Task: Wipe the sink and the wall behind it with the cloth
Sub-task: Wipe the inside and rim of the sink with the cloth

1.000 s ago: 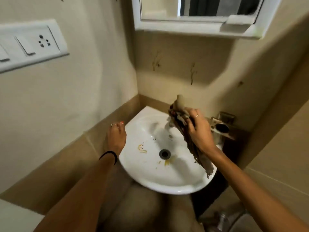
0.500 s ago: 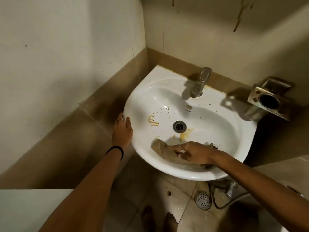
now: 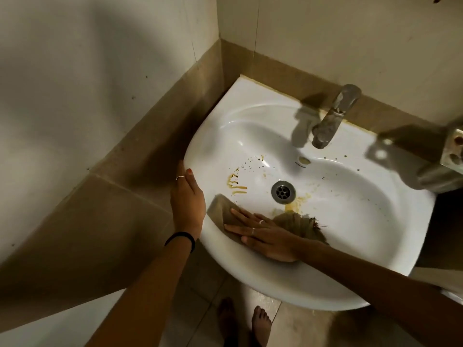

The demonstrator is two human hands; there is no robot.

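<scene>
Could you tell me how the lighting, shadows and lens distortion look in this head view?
Head view: dim, warm light; the tap throws a hard shadow leftward onto the sink; soft glare along the basin curve; wide-angle bending at the edges; focus is fair, with slight softness on the left hand.

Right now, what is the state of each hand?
Left hand: open, resting on the sink rim, holding nothing.
Right hand: open, fingers flat, pressing the cloth into the basin.

White sink (image 3: pixel 250 116), yellow-brown stains (image 3: pixel 235 184), olive-brown cloth (image 3: pixel 220 209), black wristband (image 3: pixel 181 238)
</scene>
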